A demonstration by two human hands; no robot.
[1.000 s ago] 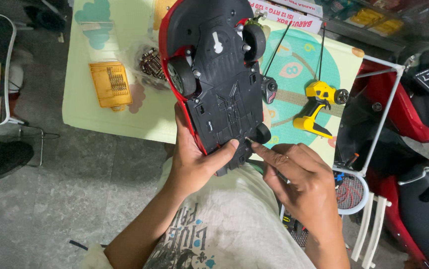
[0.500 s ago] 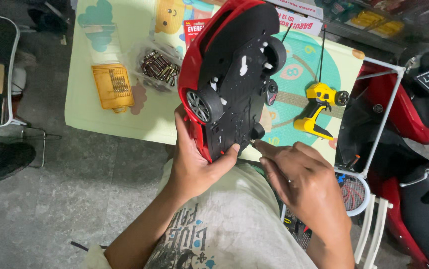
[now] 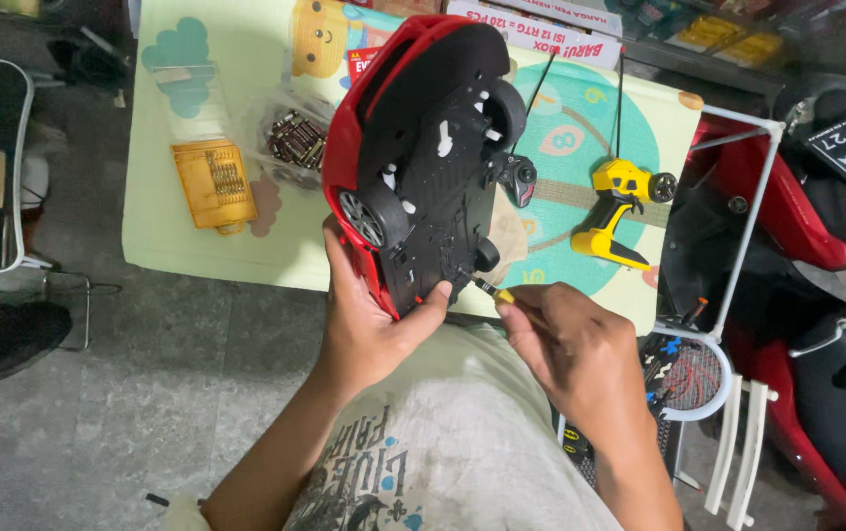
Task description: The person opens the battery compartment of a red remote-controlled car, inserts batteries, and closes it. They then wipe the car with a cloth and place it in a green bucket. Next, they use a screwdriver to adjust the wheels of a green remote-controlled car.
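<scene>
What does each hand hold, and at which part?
Left hand grips the red toy car at its lower end; right hand holds a screwdriver by the handle.

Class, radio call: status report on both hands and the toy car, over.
Left hand grips red toy car, underside up. Right hand holds screwdriver, tip at chassis. Yellow remote lies on mat, apart.

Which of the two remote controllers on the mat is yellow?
The yellow controller, pistol-shaped, lies farther right near the white frame; the black controller lies beside the toy car.
</scene>
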